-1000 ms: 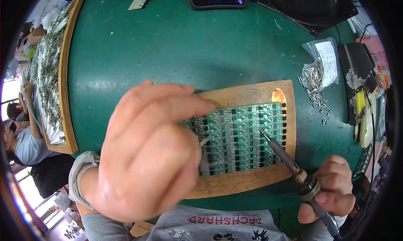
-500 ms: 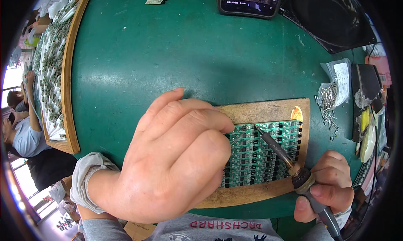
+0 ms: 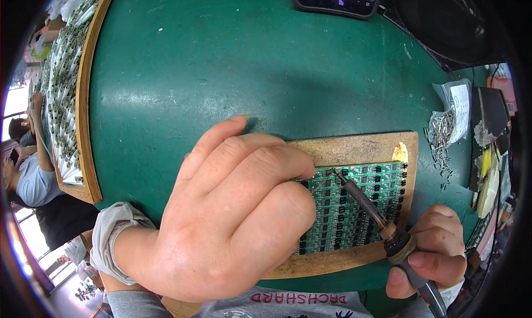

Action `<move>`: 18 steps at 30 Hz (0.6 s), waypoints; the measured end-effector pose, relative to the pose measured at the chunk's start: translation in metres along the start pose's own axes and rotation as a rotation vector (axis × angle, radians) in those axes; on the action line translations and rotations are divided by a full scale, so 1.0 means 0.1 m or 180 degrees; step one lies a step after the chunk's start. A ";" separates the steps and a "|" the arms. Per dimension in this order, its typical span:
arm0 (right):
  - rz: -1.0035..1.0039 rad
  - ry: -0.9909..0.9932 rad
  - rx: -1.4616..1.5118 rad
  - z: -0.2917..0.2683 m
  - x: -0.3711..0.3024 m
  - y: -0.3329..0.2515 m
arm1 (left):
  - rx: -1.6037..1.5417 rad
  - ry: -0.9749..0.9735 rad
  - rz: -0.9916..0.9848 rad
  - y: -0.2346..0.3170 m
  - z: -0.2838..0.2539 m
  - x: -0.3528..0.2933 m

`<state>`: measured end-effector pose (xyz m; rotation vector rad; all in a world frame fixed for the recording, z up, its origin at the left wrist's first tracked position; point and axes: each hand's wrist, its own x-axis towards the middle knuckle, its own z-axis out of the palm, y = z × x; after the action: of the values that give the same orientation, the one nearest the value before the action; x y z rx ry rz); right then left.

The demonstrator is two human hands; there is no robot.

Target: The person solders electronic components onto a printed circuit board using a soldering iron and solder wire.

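Note:
My right hand [image 3: 435, 248] grips a soldering iron [image 3: 366, 200] by its handle. The iron slants up to the left, its tip at the top row of a panel of green circuit boards [image 3: 354, 215] with small black parts. That panel lies on a brown wooden board [image 3: 354, 149]. My left hand [image 3: 238, 207] is closed above the panel's left part, thumb and index finger curled together near the iron's tip. Its little finger sticks out. What the left fingers pinch is hidden, and the hand covers the panel's left side.
A wooden-edged tray [image 3: 83, 113] of white wires with small green ends stands at left, a co-worker [image 3: 36, 174] beyond it. At the far side are a phone [image 3: 338, 2] and a black round device [image 3: 443, 24]. Small metal pins [image 3: 440, 132] spill from a clear bag [image 3: 457, 104] at right.
The iron's tip has moved slightly left along the top row, closer to my left fingers. My left hand keeps about the same place over the panel. The whole view has shifted a little.

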<state>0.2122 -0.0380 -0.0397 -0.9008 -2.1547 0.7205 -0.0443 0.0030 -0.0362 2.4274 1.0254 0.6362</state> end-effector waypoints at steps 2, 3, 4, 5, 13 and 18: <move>-0.0024 -0.0018 -0.0010 -0.01 -0.01 0.00 | 0.0025 0.0038 0.0060 -0.01 0.01 0.00; -0.0051 -0.0036 -0.0020 -0.02 -0.01 0.00 | 0.0015 0.0040 0.0067 -0.01 0.01 0.00; -0.0059 -0.0036 -0.0003 0.01 -0.02 0.01 | 0.0025 0.0033 0.0090 -0.01 0.01 -0.01; -0.0078 0.0140 0.0023 0.06 -0.03 0.02 | 0.0033 0.0026 0.0113 -0.02 0.01 -0.02; -0.0093 0.0266 -0.0014 0.07 -0.05 0.00 | 0.0047 -0.0015 0.0120 -0.01 0.00 -0.02; -0.0279 0.0286 0.0076 0.08 -0.07 0.06 | 0.0146 -0.0028 0.0080 -0.01 0.00 -0.04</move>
<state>0.2123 -0.0411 -0.0513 -0.8059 -2.0881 0.6489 -0.0476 0.0004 -0.0380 2.4840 1.0181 0.6164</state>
